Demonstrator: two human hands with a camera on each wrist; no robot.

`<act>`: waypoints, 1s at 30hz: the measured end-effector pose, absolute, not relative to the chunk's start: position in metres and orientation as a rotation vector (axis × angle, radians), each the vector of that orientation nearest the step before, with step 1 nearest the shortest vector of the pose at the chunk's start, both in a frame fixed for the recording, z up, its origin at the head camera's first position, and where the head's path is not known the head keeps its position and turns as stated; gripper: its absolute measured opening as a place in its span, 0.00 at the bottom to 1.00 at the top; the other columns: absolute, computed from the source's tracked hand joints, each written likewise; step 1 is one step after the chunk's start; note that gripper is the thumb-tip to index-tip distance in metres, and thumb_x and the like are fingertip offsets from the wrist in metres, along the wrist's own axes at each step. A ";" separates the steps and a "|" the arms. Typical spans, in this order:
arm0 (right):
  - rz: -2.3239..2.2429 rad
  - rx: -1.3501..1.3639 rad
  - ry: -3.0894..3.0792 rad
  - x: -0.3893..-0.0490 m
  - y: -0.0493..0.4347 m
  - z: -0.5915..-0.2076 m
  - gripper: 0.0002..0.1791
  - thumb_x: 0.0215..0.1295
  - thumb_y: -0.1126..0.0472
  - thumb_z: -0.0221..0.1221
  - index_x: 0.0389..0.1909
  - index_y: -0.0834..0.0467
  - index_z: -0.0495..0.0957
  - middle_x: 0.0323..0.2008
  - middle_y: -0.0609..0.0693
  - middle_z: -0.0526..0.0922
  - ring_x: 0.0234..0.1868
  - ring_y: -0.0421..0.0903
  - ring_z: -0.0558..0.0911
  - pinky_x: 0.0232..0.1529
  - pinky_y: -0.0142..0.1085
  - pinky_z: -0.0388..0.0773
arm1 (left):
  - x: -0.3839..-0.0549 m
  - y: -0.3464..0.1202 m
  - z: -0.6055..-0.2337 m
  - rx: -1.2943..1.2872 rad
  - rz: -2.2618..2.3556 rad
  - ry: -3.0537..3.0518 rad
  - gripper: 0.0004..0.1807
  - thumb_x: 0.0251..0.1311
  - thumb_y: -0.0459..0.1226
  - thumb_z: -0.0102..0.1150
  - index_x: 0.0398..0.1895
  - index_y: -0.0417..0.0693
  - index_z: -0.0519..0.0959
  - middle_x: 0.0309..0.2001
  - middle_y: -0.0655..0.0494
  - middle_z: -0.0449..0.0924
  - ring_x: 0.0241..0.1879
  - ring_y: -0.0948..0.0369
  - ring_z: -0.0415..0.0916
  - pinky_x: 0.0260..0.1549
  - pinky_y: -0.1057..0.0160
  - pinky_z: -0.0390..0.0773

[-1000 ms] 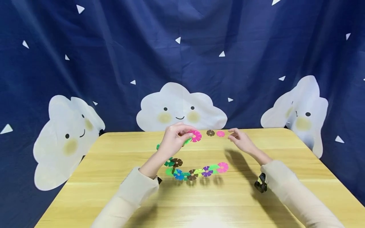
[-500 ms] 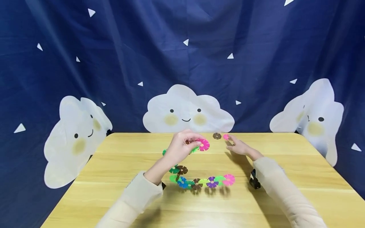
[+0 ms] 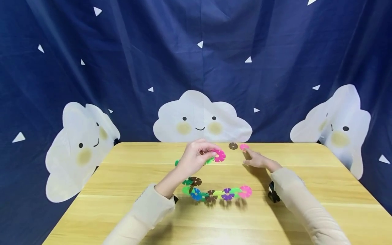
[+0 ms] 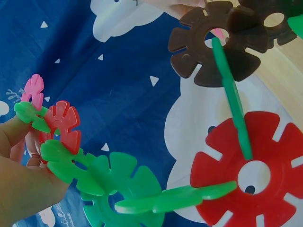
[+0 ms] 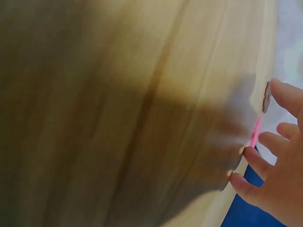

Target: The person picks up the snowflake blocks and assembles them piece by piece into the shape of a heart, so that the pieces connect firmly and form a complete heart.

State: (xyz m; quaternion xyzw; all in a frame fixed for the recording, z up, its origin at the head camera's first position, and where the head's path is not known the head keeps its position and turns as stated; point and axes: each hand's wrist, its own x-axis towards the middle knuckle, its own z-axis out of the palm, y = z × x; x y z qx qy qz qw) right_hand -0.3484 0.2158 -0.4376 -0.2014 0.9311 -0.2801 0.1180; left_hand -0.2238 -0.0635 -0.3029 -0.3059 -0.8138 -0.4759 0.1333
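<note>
My left hand (image 3: 196, 158) pinches a chain of interlocked plastic flower discs near its far end, where a pink disc (image 3: 219, 156) sticks out past the thumb. The chain curves below the wrist, and its other end, a pink disc (image 3: 245, 191), hangs above the table. Up close in the left wrist view are a red disc (image 4: 274, 198), a brown disc (image 4: 189, 61) and several green ones. My right hand (image 3: 258, 159) reaches to a loose pink disc (image 3: 244, 146) with its fingers spread; a fingertip is at the disc's near edge.
A loose brown disc (image 3: 233, 146) lies just left of the loose pink one, close to the back edge of the wooden table (image 3: 147, 211). Behind the table hangs a dark blue curtain (image 3: 128, 51) with clouds and triangles.
My right hand has come from the right of the loose pink disc to its near edge, with fingers spreading. The left hand keeps its pinch on the chain. The head view has shifted slightly.
</note>
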 end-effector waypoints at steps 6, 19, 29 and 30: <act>-0.748 -0.596 2.718 -0.346 0.219 -0.438 0.38 0.63 0.59 0.52 0.65 0.75 0.46 0.64 0.74 0.49 0.63 0.73 0.48 0.60 0.63 0.37 | -0.222 -0.064 -0.304 -0.889 -1.405 -2.377 0.07 0.52 0.29 0.61 0.35 0.41 0.83 0.27 0.53 0.76 0.23 0.64 0.68 0.21 0.71 0.70; -0.792 -0.800 2.716 -0.322 0.232 -0.424 0.25 0.56 0.67 0.59 0.52 0.76 0.66 0.36 0.64 0.79 0.38 0.57 0.78 0.41 0.47 0.75 | -0.225 -0.061 -0.299 -0.903 -1.383 -2.361 0.07 0.52 0.28 0.61 0.35 0.40 0.83 0.28 0.52 0.77 0.24 0.64 0.69 0.22 0.71 0.71; -0.633 -0.787 2.768 -0.324 0.213 -0.434 0.16 0.56 0.67 0.59 0.43 0.71 0.70 0.30 0.56 0.76 0.33 0.49 0.74 0.37 0.41 0.72 | -0.220 -0.060 -0.302 -0.920 -1.381 -2.367 0.07 0.52 0.27 0.60 0.35 0.39 0.83 0.26 0.52 0.76 0.24 0.64 0.70 0.21 0.71 0.71; -0.632 -0.773 2.777 -0.324 0.213 -0.435 0.14 0.55 0.66 0.60 0.40 0.70 0.71 0.29 0.54 0.76 0.32 0.48 0.73 0.36 0.40 0.71 | -0.220 -0.060 -0.302 -0.921 -1.378 -2.369 0.07 0.52 0.27 0.60 0.35 0.39 0.83 0.26 0.52 0.76 0.24 0.64 0.70 0.21 0.71 0.71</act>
